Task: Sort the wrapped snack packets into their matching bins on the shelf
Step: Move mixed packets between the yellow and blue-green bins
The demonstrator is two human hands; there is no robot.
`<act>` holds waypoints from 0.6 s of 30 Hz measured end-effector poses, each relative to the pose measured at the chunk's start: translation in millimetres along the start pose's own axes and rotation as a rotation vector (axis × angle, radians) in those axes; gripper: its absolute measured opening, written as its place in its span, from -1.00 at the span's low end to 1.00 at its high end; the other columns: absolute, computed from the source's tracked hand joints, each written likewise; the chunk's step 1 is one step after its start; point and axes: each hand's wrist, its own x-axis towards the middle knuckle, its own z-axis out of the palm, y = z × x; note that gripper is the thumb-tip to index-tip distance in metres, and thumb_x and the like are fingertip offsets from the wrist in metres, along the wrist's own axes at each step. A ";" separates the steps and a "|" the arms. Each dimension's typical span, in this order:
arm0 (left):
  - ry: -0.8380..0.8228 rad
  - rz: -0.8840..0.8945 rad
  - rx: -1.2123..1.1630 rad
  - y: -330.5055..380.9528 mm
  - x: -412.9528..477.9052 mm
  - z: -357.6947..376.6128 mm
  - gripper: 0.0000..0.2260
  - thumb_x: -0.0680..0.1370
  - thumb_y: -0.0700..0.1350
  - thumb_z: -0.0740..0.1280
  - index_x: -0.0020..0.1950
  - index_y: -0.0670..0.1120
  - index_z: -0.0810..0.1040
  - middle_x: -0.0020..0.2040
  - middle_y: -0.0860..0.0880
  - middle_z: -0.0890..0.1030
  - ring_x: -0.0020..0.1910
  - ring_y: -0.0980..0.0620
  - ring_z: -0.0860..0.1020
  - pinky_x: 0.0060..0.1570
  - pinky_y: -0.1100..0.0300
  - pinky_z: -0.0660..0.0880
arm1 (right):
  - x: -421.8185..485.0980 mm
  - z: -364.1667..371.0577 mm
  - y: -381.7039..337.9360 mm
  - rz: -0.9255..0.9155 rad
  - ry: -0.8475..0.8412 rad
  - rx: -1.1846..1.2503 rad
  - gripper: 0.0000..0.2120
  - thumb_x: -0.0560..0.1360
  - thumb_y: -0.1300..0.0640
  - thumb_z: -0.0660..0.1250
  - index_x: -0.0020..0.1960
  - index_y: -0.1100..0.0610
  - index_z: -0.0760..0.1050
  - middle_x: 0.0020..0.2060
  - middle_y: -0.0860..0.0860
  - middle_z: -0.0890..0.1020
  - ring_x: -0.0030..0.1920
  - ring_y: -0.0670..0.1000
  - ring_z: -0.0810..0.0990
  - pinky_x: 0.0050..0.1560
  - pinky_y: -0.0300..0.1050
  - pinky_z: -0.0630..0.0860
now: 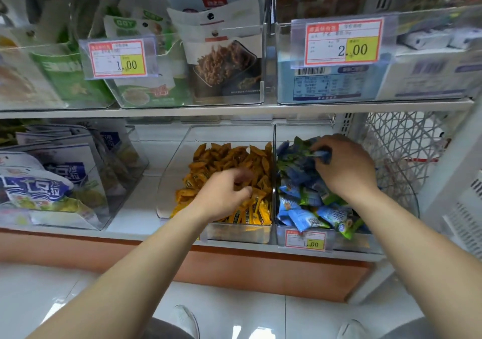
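Currently our right hand (344,168) is at the back of the blue bin (347,243), fingers pinching one blue packet (323,155) just above the blue-green pile (302,203). Our left hand (224,195) hovers over the orange packets (234,156) in the orange bin (234,233), fingers curled and blurred; we cannot tell if they grip anything. The bins touch along one wall. A wire basket (399,156) stands just right of the blue bin; bare shelf (135,208) lies left of the orange bin.
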 end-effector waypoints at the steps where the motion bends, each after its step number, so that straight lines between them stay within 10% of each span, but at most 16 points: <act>1: -0.055 0.016 0.022 -0.6 2.4 5.5 -0.65 0.56 0.07 0.34 0.34 0.09 0.53 0.28 0.12 0.59 0.24 0.16 0.51 0.12 0.33 0.37 | -0.3 0.9 4.3 0.011 -0.030 -0.121 -0.84 0.52 0.10 0.32 0.07 -0.06 0.60 0.07 -0.03 0.64 0.01 0.09 0.60 -0.16 -0.14 0.39; 8: -0.367 -0.025 0.308 -18.7 29.4 17.3 -0.34 0.40 0.45 0.27 0.42 0.17 0.38 0.33 0.08 0.52 0.24 0.00 0.51 -0.04 0.18 0.44 | -7.6 16.7 -38.7 -0.168 -0.179 -0.066 -0.47 0.53 -0.28 0.14 0.42 -0.09 0.42 0.38 -0.03 0.47 0.36 0.09 0.41 0.30 0.06 0.42; 13: -0.372 -0.138 0.417 -41.0 52.2 -9.6 -0.49 0.30 0.39 0.30 0.19 0.23 0.52 0.14 0.13 0.55 0.05 0.04 0.51 -0.16 0.17 0.40 | -13.2 44.3 -47.4 -0.167 -0.522 -0.190 -0.24 0.45 -0.34 0.15 0.57 -0.13 0.03 0.57 0.00 0.16 0.52 0.13 0.18 0.48 0.14 0.20; 18: -0.156 -0.171 0.422 -70.7 66.3 -41.5 -0.61 0.34 0.41 0.38 -0.21 0.09 0.57 -0.20 0.09 0.56 -0.13 0.04 0.54 -0.24 0.16 0.38 | -10.4 49.0 -44.4 -0.171 -0.526 -0.166 -0.16 0.36 -0.39 0.04 0.58 -0.12 -0.03 0.57 0.00 0.17 0.52 0.12 0.19 0.50 0.16 0.17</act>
